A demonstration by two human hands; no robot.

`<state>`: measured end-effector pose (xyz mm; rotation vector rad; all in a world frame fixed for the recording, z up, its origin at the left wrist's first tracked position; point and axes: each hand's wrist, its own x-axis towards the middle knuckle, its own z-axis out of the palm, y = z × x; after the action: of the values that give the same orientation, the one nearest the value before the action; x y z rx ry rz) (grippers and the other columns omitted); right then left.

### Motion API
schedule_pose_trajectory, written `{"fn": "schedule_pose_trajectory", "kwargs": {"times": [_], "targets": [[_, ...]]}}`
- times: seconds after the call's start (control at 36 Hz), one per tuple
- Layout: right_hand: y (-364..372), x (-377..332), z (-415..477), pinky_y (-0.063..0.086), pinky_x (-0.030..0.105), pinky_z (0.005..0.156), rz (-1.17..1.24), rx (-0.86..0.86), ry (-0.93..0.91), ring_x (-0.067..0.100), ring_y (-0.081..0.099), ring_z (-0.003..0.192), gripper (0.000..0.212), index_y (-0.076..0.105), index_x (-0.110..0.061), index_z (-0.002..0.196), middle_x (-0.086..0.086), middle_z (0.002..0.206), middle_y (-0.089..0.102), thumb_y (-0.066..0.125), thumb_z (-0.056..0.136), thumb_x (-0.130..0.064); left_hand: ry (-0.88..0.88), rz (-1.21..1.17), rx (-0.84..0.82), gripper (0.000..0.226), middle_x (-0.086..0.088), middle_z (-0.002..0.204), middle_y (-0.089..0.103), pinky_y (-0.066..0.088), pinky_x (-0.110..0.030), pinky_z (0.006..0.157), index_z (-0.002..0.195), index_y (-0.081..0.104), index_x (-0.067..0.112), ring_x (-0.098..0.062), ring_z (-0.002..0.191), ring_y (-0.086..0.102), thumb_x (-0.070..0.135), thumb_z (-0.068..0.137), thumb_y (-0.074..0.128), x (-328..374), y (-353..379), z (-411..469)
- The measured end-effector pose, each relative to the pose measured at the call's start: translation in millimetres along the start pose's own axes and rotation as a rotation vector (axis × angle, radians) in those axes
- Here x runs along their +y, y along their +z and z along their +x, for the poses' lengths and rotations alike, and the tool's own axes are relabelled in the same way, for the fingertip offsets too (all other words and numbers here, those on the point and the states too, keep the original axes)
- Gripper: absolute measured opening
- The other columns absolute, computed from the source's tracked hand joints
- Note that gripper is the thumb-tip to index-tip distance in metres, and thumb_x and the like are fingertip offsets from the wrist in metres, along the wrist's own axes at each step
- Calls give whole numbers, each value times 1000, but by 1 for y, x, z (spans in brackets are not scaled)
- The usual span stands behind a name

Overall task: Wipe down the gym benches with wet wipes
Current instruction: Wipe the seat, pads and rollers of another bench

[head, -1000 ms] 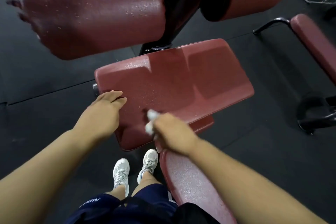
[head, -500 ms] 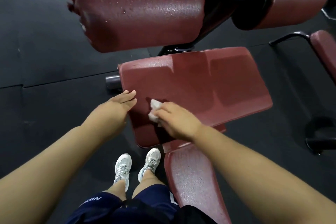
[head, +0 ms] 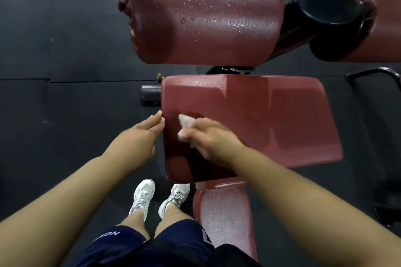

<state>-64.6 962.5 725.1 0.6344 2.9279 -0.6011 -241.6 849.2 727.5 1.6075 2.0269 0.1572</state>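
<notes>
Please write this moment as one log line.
right hand: holds wet wipe on flat red pad | left hand: at pad edge

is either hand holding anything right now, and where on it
The right hand grips a crumpled white wet wipe by its near end. The left hand holds nothing, fingers straight against the pad edge.

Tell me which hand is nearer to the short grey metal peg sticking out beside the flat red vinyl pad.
Left. The left hand rests against the flat red vinyl pad's left edge, just below the grey metal peg. The right hand presses a white wipe on the pad, farther right.
</notes>
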Motion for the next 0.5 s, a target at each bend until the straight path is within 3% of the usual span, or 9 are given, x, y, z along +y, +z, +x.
{"fn": "schedule_pose_trajectory", "kwargs": {"times": [0.08,0.14,0.19,0.22,0.28,0.33,0.39,0.44,0.5], "targets": [[-23,61,10,52,41,69,-103,253,295,36,57,77,15,68,-7,85,18,91,62,54,82,-2,-13,15,-26,66,18,156,2,35,-17,99,149,20,26,-1,139,24,7,90,41,0,-1,0],[-35,98,12,48,40,76,-99,448,608,40,55,85,23,66,1,93,26,102,60,45,87,-5,-18,30,-30,65,18,156,0,35,-16,97,150,17,26,0,139,24,8,91,40,3,-1,0],[-31,112,18,39,34,86,-19,480,880,40,52,100,29,61,4,109,28,113,54,41,92,-7,-25,36,-20,64,19,156,-1,35,-15,95,150,16,27,0,137,26,10,92,39,5,1,0],[-28,105,24,37,29,84,-11,455,933,38,51,102,29,61,3,107,28,115,53,40,90,-7,-34,32,-18,64,20,156,-1,36,-15,94,150,17,27,0,136,28,10,92,39,5,1,0],[-17,76,42,34,28,73,-29,457,815,35,53,89,25,60,-6,85,28,111,54,36,83,-10,-51,15,-15,65,22,155,-1,38,-15,90,149,18,28,0,135,31,10,91,40,5,1,0],[-4,32,55,36,33,61,-57,359,530,31,52,73,17,55,-12,72,21,96,55,41,81,-10,-59,-4,-17,66,24,154,0,40,-17,87,148,21,30,-2,132,36,9,89,41,3,1,0],[5,-4,54,38,33,60,-6,138,232,24,53,71,18,55,-16,73,8,83,57,47,89,-18,-57,-28,-23,67,26,153,2,42,-20,85,148,22,33,-5,129,41,8,88,41,0,1,0],[3,-11,53,36,31,61,19,59,-50,14,50,64,28,50,-22,67,-2,71,53,47,93,-35,-54,-31,-27,68,28,152,4,41,-20,78,146,22,38,-7,124,46,8,88,40,-2,0,-1],[-8,5,56,34,31,59,7,34,-74,14,48,61,25,53,-21,70,-1,68,49,50,92,-32,-45,-16,-35,68,30,152,4,41,-18,81,146,22,39,-5,124,46,9,88,40,-6,-1,-1]]}}
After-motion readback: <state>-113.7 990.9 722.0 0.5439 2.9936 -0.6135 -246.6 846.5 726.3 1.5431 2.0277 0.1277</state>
